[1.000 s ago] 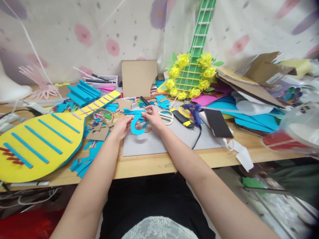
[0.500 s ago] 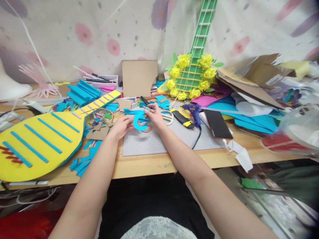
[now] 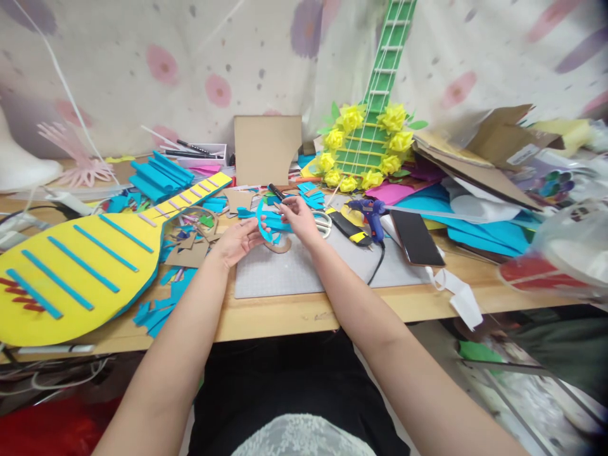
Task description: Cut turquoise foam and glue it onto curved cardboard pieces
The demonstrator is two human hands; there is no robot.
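My left hand pinches a curved, C-shaped strip of blue paper above the cutting mat, turned nearly edge-on to me. Close on its right is my right hand, fingers drawn together; what sits between them is hidden. A black pen shows just behind those fingers, and I cannot tell whether they touch it. Under the blue strip, a curved brown cardboard piece lies on the grey mat. White-handled scissors rest by my right wrist.
Left stands a yellow paper instrument amid blue scraps. To the right are a yellow-black cutter, a blue glue gun with cord and a phone. Behind stands a green flower-trimmed guitar; a clear bucket is far right.
The blue paper strip has turned from face-on to nearly edge-on in my left hand, whose palm has rolled upward. My right hand has shifted slightly right.
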